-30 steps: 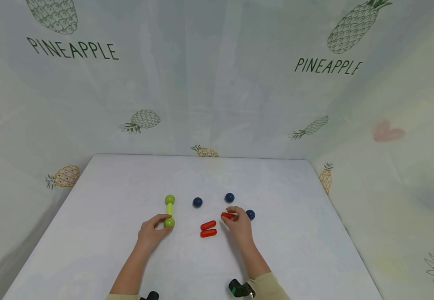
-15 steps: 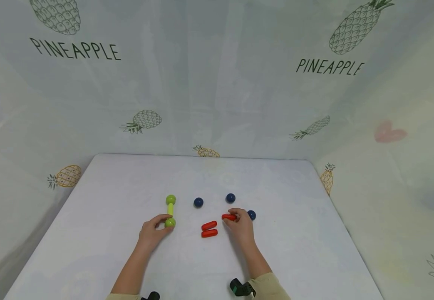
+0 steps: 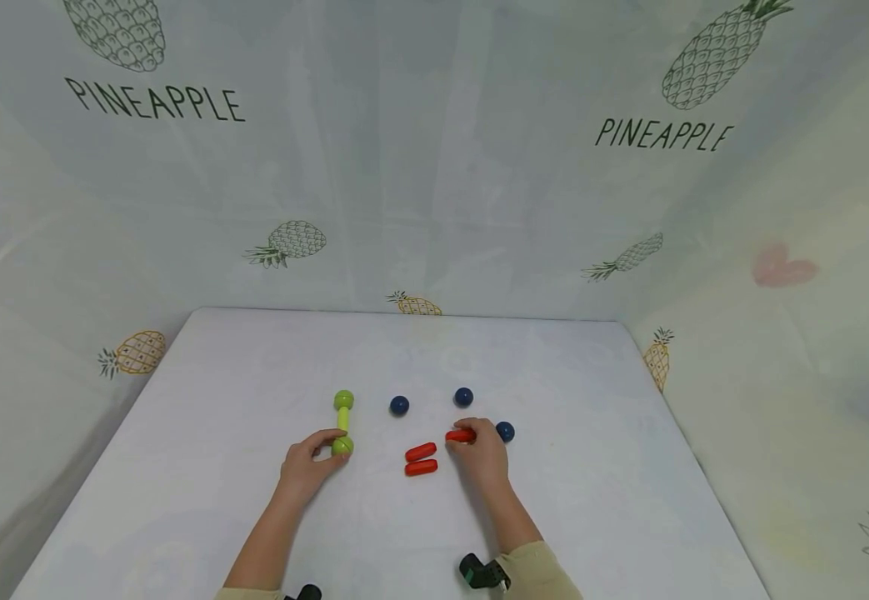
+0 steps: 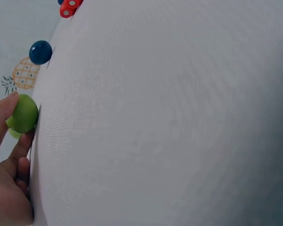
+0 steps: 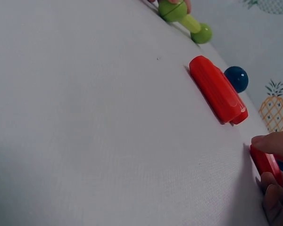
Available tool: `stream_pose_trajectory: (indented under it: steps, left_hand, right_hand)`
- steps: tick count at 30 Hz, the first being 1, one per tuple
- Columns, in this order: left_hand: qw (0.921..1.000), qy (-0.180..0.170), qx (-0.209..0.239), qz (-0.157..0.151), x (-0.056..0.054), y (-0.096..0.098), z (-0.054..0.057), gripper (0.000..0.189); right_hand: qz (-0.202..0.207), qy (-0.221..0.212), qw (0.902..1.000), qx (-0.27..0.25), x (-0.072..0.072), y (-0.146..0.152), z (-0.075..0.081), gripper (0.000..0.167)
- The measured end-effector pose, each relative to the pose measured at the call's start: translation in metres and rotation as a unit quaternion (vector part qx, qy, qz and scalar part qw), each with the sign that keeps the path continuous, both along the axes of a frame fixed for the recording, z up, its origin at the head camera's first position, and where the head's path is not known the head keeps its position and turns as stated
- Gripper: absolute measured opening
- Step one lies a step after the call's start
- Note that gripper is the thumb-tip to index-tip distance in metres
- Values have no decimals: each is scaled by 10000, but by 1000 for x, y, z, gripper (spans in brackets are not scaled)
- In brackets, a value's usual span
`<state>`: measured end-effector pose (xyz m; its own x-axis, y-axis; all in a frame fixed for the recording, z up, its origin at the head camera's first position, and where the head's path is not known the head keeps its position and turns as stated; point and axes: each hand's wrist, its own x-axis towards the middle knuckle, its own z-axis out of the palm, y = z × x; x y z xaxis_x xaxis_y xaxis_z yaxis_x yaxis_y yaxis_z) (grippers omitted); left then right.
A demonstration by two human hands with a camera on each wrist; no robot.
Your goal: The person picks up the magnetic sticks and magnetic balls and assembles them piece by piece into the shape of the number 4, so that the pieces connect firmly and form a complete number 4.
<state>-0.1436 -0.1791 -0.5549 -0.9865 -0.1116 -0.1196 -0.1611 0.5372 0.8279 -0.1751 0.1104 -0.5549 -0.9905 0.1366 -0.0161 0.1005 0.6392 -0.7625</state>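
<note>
Nearest on the tabletop [image 3: 374, 533]: near loose red rod [image 3: 422, 468] and, just beyond, far loose red rod [image 3: 421, 452], both lying unheld, side by side. To the left of these, gripping the near ball [image 3: 342, 447] of a green dumbbell piece [image 3: 342, 419] with the curled fingers of the left hand [image 3: 303, 468]; lies lengthwise on the tabletop, directed away, unchanged over the last second. To the right, pinching a third red rod [image 3: 460, 436] in the fingers of the right hand [image 3: 485, 452]. Now held slightly lower and more level than one second ago; best judged as a minor adjustment of grasp, with no change in which parts are joined. Just beside the right hand: right blue ball [image 3: 505, 432], touching or apart not certain. Farther out: left blue ball [image 3: 400, 406] and far blue ball [image 3: 464, 397], well apart, unheld, same arrangement as before. At the back, beyond the tabletop: pineapple-print cloth [image 3: 419, 167].
</note>
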Motion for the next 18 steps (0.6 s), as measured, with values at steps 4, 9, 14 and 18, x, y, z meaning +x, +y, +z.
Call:
stream_pose_trajectory:
  steps: [4, 9, 14, 18]
  left_hand:
    - [10000, 57, 31, -18, 0, 0, -1, 37]
    - [10000, 75, 32, -30, 0, 0, 0, 37]
    - [10000, 88, 38, -20, 1, 1, 2, 37]
    - [9999, 96, 35, -4, 1, 2, 2, 37]
  right_hand:
    - [101, 26, 9995, 292, -1, 0, 1, 25]
    - [160, 5, 9984, 538, -2, 1, 2, 24]
    - [197, -190, 9980, 575, -4, 1, 3, 23]
    - [328, -332, 9970, 618, -6, 1, 4, 21]
